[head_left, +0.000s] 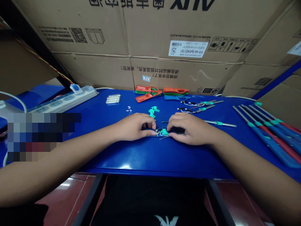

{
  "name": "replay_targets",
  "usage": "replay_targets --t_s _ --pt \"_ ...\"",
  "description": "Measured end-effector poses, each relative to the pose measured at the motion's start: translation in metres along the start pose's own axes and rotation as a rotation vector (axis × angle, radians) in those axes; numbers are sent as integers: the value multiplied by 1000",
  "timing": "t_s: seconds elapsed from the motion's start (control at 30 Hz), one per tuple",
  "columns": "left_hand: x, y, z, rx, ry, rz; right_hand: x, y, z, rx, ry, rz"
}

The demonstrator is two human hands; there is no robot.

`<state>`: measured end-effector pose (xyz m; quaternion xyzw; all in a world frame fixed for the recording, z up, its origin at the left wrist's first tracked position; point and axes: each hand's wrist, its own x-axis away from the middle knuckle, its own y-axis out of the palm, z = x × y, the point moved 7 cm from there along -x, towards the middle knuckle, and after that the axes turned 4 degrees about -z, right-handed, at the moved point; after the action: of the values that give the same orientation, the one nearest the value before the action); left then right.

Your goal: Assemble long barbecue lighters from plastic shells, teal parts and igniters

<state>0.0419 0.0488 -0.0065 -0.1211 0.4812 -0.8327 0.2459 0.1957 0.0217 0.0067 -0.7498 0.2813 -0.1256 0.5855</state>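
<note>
Both hands meet over the blue table, close to its middle. Thumb and fingers of my left hand [137, 127] pinch the left end of a small wired assembly. My right hand [190, 128] is closed at the other end, by a green plastic piece [164, 131] with thin wires and dark parts. The fingertips partly hide how these parts join. Just behind lie several loose green plastic pieces [154, 110]. Beyond my right hand are thin metal tubes with green collars, one tube [221, 123] alone and others with wires [205, 108].
Orange, green and blue plastic handle shells [148, 91] lie along the cardboard [94, 69] at the back. Several small clear cylinders [113, 99] and tiny bits [129, 109] sit left. A power strip [63, 100] is far left. Long-nosed lighters [272, 135] with blue and red handles lie right.
</note>
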Motion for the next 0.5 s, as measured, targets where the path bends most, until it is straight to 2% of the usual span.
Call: replay_targets --t_s 0.1,0.27,0.4,0.5 --pt "1 -1 -1 -10 -4 -20 3 -3 8 -31 68 -50" --pt "2 -3 -3 -20 -18 -34 7 -8 17 -50 145 -33" --pt "2 -4 -3 -27 -15 -34 3 -1 1 -47 20 -22" --pt "2 -3 -3 -27 -5 -31 -5 10 -15 46 -38 -25"
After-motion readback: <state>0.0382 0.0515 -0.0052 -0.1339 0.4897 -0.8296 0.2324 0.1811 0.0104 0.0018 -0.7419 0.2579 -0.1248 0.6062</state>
